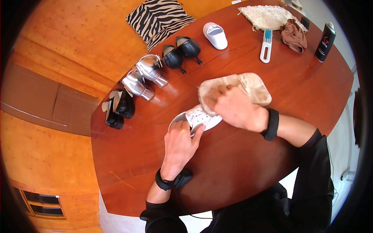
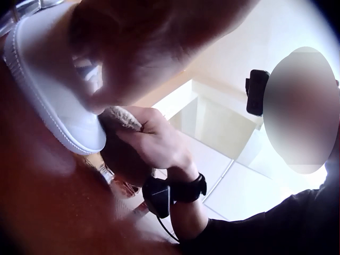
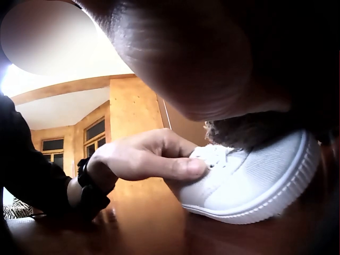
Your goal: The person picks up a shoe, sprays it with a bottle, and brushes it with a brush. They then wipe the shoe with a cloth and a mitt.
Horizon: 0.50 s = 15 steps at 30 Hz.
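Observation:
A white lace-up shoe [image 1: 211,123] [image 3: 255,178] rests on the table, its toe pointing right in the head view. My left hand [image 1: 180,145] [image 3: 149,156] grips it at the heel opening, thumb on the near side by the laces. My right hand [image 1: 239,108] [image 2: 156,141] holds a beige fluffy cloth or mitt [image 1: 256,89] with curled fingers. The fluffy edge [image 3: 234,130] touches the top of the shoe's toe in the right wrist view. In the left wrist view the white shoe [image 2: 53,79] stands beside my left hand [image 2: 143,48], seen very close.
Silver heels [image 1: 149,70], black heels [image 1: 188,47], black shoes [image 1: 124,103] and a white slipper [image 1: 215,35] stand along the far-left edge. At the back right are a brush [image 1: 265,50], a brown cloth [image 1: 294,35], a cream cloth [image 1: 268,16] and a black spray can [image 1: 325,42].

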Motion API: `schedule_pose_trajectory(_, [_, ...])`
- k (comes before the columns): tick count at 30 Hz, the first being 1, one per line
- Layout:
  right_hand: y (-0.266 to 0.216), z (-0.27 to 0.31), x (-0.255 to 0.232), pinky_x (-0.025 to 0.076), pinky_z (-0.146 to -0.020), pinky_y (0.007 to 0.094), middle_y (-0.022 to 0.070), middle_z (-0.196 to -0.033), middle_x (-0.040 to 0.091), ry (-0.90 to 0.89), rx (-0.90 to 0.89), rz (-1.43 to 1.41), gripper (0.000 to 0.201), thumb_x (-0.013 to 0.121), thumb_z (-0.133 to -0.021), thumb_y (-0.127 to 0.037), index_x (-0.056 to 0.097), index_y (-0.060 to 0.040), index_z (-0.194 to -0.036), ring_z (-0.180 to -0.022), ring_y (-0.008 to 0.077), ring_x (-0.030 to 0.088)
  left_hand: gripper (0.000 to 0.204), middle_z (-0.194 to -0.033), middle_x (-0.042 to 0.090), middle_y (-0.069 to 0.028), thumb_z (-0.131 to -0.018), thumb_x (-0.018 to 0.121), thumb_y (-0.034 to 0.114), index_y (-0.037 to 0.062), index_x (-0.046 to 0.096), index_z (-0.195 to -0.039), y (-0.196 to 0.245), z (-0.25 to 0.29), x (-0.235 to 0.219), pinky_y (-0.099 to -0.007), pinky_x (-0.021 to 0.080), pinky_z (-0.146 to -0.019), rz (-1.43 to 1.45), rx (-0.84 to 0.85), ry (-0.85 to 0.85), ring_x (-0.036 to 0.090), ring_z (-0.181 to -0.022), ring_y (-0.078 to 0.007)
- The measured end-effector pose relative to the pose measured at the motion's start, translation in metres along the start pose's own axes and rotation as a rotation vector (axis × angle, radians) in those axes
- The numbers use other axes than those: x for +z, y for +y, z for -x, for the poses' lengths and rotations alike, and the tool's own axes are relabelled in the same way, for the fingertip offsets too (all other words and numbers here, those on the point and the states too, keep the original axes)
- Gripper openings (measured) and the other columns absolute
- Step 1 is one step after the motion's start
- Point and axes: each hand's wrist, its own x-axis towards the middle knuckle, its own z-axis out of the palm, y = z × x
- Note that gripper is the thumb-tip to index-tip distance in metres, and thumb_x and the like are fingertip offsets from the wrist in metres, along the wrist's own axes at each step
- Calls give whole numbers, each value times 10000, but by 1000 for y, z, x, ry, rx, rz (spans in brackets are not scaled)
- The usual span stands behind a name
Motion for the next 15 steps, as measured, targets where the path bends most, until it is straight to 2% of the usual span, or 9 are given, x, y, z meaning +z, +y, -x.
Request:
schedule_pose_trajectory(1, [5,-2,4,499,-600,315,91,-934,585,-121,6,-59,333,574,-714,-128,600,-50,-1037,-795,214,601,342,-833,598,-220,-807,656,276,-59,593,-838,-1,0,-1,-450,481,-652,61,95,-7,584,-781,-382])
schedule_pose_trajectory(2, [8,-3,7,497,-571,324,69,-944,590,11,15,9,340,575,-721,-133,605,-88,-1056,-781,207,607,338,-882,604,-211,-802,658,271,-56,612,-877,-1,0,-2,-442,487,-688,122,191,-12,581,-835,-375])
schedule_pose_trajectory(3, [11,-2,10,497,-571,324,69,-944,590,13,12,9,340,575,-721,-133,605,-88,-1056,-781,207,607,338,-882,604,-211,-802,658,271,-56,612,-877,-1,1,-2,-442,487,-688,121,189,-10,581,-835,-375])
schedule_pose_trajectory(5, [13,-2,9,500,-562,304,98,-728,634,176,19,17,110,599,-689,-87,637,-39,-780,-678,217,636,303,-1002,616,-157,-782,675,216,23,641,-1013,-1,3,-3,-419,476,-790,89,311,-59,573,-944,-355])
schedule_pose_trajectory(6, [13,-2,8,501,-566,305,99,-729,633,178,19,13,103,597,-692,-86,637,-40,-775,-690,216,637,323,-1048,608,-147,-767,689,217,37,645,-1032,0,3,-4,-415,470,-818,90,299,-73,556,-991,-342])
schedule_pose_trajectory(7, [12,-2,9,501,-566,305,99,-729,633,178,19,13,103,597,-692,-86,637,-40,-775,-690,216,637,323,-1048,608,-147,-767,689,217,37,645,-1032,1,4,-4,-415,470,-818,90,299,-73,556,-991,-342])
schedule_pose_trajectory(9, [12,-3,10,499,-560,324,74,-944,592,-20,47,33,326,570,-732,-125,604,-85,-1053,-784,209,609,340,-1028,617,-140,-752,702,224,34,649,-1029,1,4,-4,-410,472,-820,63,348,-70,558,-983,-342])
schedule_pose_trajectory(13, [8,-3,2,502,-559,322,85,-937,595,-23,30,19,322,573,-727,-120,602,-65,-1043,-781,215,612,372,-1020,611,-149,-727,716,252,-19,643,-972,3,5,-3,-402,459,-860,88,378,-147,548,-980,-330])
schedule_pose_trajectory(15, [1,1,-13,505,-560,320,98,-925,596,-182,-31,9,299,577,-720,-120,605,-46,-1008,-788,222,615,401,-1012,618,-130,-705,728,278,10,647,-992,6,4,-3,-399,450,-875,107,435,-123,550,-979,-313])
